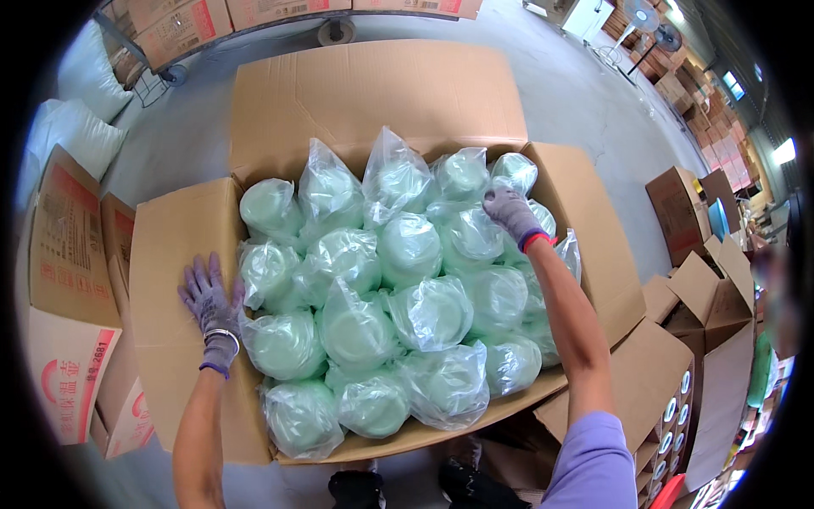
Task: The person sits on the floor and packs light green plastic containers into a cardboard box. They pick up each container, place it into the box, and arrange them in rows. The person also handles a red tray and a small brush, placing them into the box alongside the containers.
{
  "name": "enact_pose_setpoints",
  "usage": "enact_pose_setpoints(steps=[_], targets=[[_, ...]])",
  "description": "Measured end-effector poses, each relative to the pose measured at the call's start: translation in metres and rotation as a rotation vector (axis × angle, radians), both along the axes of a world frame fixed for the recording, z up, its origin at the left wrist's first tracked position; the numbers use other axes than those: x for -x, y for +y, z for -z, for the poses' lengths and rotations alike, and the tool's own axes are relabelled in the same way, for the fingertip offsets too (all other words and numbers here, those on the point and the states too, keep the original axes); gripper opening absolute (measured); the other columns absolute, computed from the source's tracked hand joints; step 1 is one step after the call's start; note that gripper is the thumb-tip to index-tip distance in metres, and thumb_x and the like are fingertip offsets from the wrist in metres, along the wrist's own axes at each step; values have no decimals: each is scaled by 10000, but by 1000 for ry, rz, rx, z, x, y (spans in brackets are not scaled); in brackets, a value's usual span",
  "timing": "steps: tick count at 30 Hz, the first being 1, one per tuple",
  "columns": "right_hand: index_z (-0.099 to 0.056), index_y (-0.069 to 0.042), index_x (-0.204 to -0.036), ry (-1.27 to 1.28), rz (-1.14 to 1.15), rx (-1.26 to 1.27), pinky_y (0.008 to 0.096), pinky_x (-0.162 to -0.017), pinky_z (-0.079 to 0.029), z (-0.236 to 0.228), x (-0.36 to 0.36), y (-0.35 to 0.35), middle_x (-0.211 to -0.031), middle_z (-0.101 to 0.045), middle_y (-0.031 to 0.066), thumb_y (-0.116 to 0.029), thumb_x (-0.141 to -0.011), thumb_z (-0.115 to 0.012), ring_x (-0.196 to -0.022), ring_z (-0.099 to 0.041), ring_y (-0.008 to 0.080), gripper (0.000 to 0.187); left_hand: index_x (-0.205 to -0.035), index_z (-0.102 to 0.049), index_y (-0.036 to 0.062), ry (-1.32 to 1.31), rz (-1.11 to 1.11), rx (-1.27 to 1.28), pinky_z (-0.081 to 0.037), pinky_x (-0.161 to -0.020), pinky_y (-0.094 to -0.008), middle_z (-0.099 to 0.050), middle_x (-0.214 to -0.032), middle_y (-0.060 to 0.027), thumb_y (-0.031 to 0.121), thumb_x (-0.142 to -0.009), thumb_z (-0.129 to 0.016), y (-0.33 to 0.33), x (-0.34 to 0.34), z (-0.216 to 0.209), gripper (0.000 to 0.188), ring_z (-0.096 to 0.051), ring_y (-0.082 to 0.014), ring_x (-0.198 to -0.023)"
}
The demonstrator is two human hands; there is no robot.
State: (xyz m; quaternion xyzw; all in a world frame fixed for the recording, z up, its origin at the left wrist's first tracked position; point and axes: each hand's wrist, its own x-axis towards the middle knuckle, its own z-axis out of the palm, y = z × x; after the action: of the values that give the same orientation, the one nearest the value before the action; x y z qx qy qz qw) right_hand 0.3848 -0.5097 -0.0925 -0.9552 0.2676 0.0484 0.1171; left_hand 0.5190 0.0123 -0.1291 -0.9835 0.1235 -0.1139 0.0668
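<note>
A large open cardboard box (pixel 373 93) holds several rows of pale green round items (pixel 409 248), each in a clear plastic bag. They look like plastic shells or containers; their exact kind is hard to tell. My left hand (pixel 209 297), in a grey-purple glove, lies with fingers spread on the box's left flap (pixel 157 356). Over the far right of the box, my right hand (pixel 512 210), gloved alike, has its fingers curled down among the bagged items. What lies under those fingers is hidden. One bagged item (pixel 515 172) sits just beyond it in the corner.
Printed cartons (pixel 72 254) stand close on the left, near white sacks (pixel 76 136). A wheeled cart (pixel 254 30) with cartons is at the back. Open boxes (pixel 712 288) crowd the right, one holding tubes (pixel 670 416). Fans (pixel 640 17) stand far right.
</note>
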Motion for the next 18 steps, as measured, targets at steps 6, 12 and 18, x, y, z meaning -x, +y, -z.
enact_pose_setpoints(steps=[6,12,18], targets=[[-668,-5,-889,5,-96,-178,474,-816,-483,34,-63,79,-899,-662,224,-179,-768,-542,-873,-638,385,247,-1421,-344,146,-37,26,41,-118,-1101,-593,-323,-1458,-138,464,-871,-515,1,-1,2,658,-242,-364,-1366],[-659,9,-966,-116,-547,233,360,-662,-517,140,-69,3,-852,-684,189,-139,-825,-531,-712,-659,303,241,-1406,-360,128,0,89,131,-113,-1104,-588,-321,-1454,-149,443,-864,-531,-29,0,-8,650,-240,-381,-1360],[-633,34,-1032,-712,587,-1260,311,-709,-490,77,-34,99,-868,-649,102,-198,-850,-568,-767,-610,189,302,-1408,-358,129,10,25,107,-103,-1105,-589,-308,-1459,-151,439,-863,-535,-2,6,-8,651,-233,-388,-1361]])
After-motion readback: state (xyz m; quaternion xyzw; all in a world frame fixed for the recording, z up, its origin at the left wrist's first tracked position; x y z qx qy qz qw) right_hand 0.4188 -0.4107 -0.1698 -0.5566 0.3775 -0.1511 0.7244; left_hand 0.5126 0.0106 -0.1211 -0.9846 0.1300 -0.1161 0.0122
